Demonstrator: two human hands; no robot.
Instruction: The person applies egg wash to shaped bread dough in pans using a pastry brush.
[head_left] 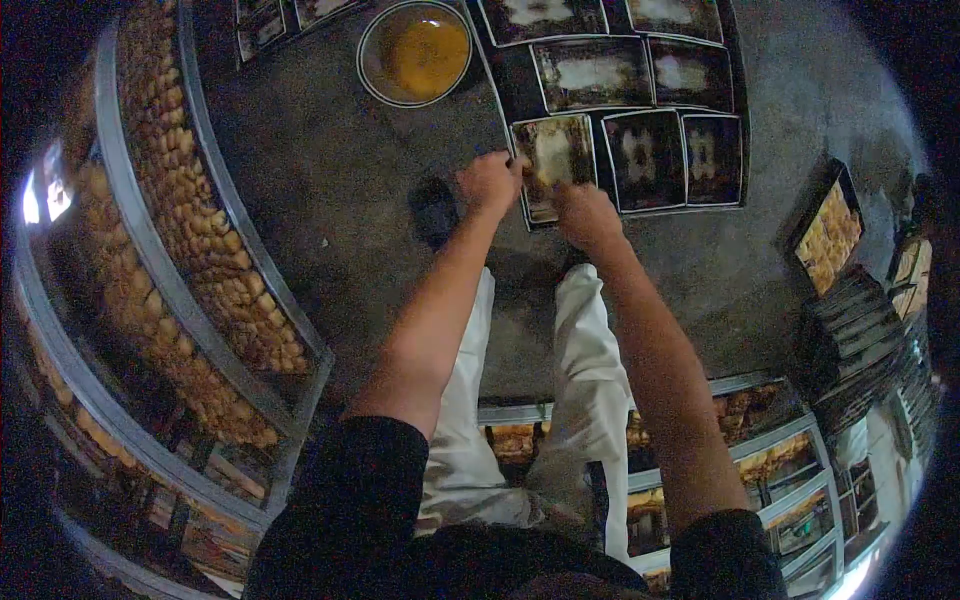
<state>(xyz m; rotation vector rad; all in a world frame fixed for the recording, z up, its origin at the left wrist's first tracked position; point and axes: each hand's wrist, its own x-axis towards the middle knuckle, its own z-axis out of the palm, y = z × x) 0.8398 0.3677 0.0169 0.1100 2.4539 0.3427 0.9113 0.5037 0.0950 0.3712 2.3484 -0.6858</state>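
Observation:
My left hand (489, 184) is closed at the left rim of a dark baking tray (560, 140) with a shiny, brownish bottom. Over the near right part of the same tray, my right hand (590, 215) is curled into a fist; I cannot tell what it grips. Something small and brownish shows between the two hands. Several more dark baking trays (590, 75) lie side by side on the floor beyond and to the right. To the left of them stands a round bowl (368, 50) containing orange-yellow liquid (430, 55).
Racks full of bread rolls (235, 255) line the left side. Behind my legs is another rack (780, 450) with baked goods. On the right are a tilted tray of baked goods (832, 232) and a stack of dark trays (850, 325). A dark object (436, 210) lies near my left hand.

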